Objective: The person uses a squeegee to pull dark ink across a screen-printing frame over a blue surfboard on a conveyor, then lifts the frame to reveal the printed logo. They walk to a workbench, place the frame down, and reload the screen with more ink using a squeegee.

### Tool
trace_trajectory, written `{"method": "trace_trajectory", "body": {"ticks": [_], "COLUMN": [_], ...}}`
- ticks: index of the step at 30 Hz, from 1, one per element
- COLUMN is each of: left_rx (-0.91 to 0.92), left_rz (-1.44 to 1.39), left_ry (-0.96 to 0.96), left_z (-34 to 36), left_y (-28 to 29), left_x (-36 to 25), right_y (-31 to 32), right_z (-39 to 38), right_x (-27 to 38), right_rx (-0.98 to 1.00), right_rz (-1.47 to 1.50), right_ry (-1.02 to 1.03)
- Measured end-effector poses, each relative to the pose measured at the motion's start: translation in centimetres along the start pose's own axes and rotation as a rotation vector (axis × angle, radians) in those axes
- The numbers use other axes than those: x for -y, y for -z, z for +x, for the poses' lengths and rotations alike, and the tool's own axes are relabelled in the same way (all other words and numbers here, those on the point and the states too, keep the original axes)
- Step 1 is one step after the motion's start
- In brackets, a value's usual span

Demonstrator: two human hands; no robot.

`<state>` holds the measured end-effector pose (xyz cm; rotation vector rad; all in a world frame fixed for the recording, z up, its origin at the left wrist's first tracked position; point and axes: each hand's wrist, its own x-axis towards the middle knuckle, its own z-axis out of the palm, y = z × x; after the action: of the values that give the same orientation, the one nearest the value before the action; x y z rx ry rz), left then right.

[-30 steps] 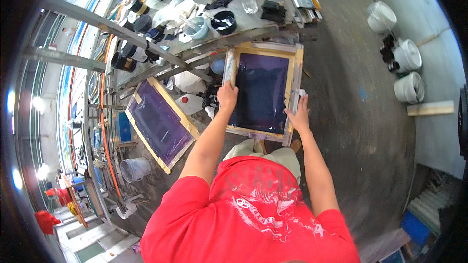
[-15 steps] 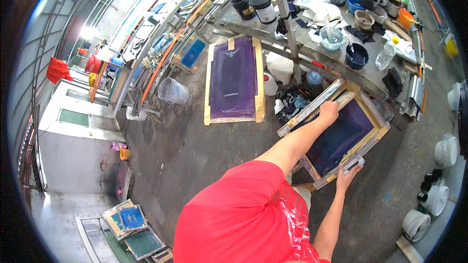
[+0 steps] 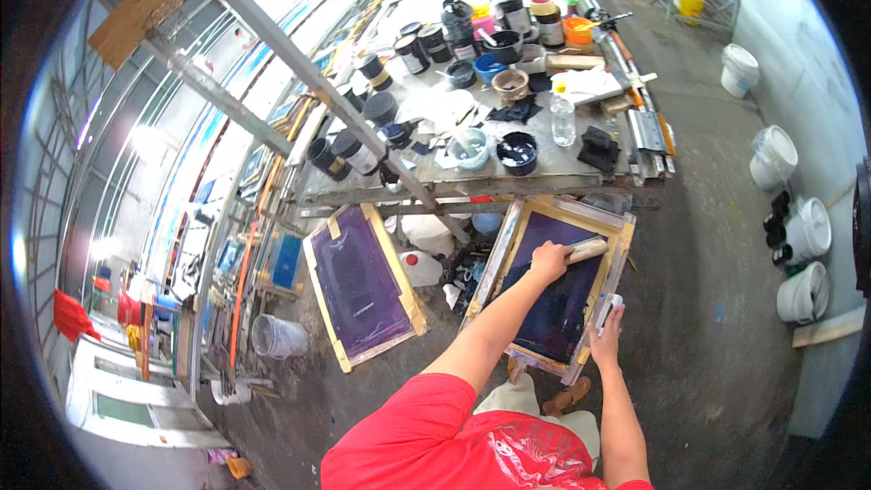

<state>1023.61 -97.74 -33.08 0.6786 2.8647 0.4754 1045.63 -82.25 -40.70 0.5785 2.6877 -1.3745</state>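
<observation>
My left hand [image 3: 549, 261] grips a pale wooden squeegee [image 3: 586, 248] across the upper part of a dark purple screen [image 3: 535, 299] in a taped frame [image 3: 622, 240]. At that frame's right edge, my right hand [image 3: 606, 338] is closed around a small white object [image 3: 611, 308] that I cannot make out. The framed screen leans below the worktable [image 3: 617, 183]. A second purple screen [image 3: 358, 290], bordered in beige tape, leans to its left. Between them are a white jug [image 3: 419, 270] and dark crumpled rags [image 3: 470, 274].
The worktable carries several ink tubs [image 3: 517, 153], jars and a plastic bottle [image 3: 562, 122]. A metal post [image 3: 354, 118] rises at its near side. Several white buckets [image 3: 803, 227] line the right wall. A translucent bucket [image 3: 277, 338] stands left; my sandalled foot [image 3: 567, 396] is below the screen.
My left hand has shifted from the screen's left side towards its upper right, with the squeegee swung crosswise. My right hand stays at the right edge. My view has swung left, then partly back.
</observation>
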Motion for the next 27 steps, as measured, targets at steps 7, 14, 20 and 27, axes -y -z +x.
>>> {"method": "trace_trajectory", "body": {"ticks": [7, 14, 20, 27], "left_rx": [0.185, 0.223, 0.236, 0.084], "left_rz": [0.143, 0.156, 0.192, 0.335], "left_ry": [-0.216, -0.373, -0.426, -0.366], "left_z": [-2.2, -11.0, -18.9, -22.4], "left_y": [0.7, -0.7, -2.5, -2.6], "left_x": [-0.3, 1.7, 3.4, 3.0], "right_y": [0.1, 0.0, 0.5, 1.0], "right_z": [0.5, 0.8, 0.5, 0.9], "right_x": [-0.8, -1.0, -0.1, -0.2], "right_rx": [0.053, 0.042, 0.027, 0.046], "right_rz": [-0.017, -0.014, -0.062, -0.087], "right_ry": [-0.034, -0.042, -0.05, -0.012]}}
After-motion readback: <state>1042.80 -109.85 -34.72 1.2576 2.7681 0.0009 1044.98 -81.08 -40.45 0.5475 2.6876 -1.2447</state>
